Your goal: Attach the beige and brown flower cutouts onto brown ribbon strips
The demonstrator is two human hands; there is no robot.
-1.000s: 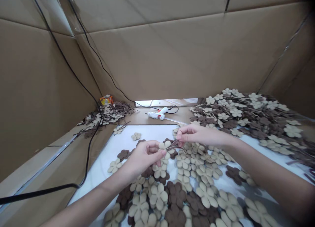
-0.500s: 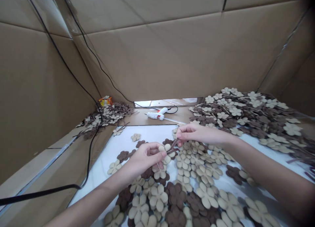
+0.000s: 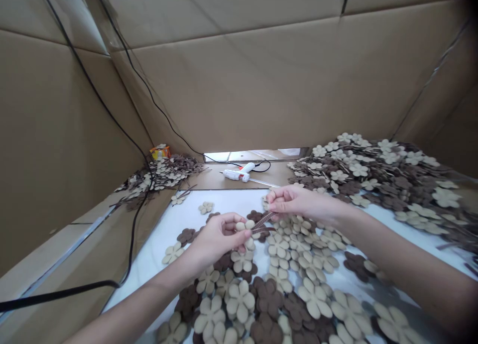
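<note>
Left grip [image 3: 223, 234] pinches flower [image 3: 244, 227] above cardboard-walled surface [image 3: 233, 199].

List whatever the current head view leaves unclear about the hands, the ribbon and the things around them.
In the head view:
- Left hand: its fingers cover part of the cream flower, so how the ribbon joins it is hidden.
- Right hand: its fingertips hide the ribbon's upper end.
- Orange packet: its print is too small to read.
- Right-hand pile: upper flowers hide those beneath.
</note>
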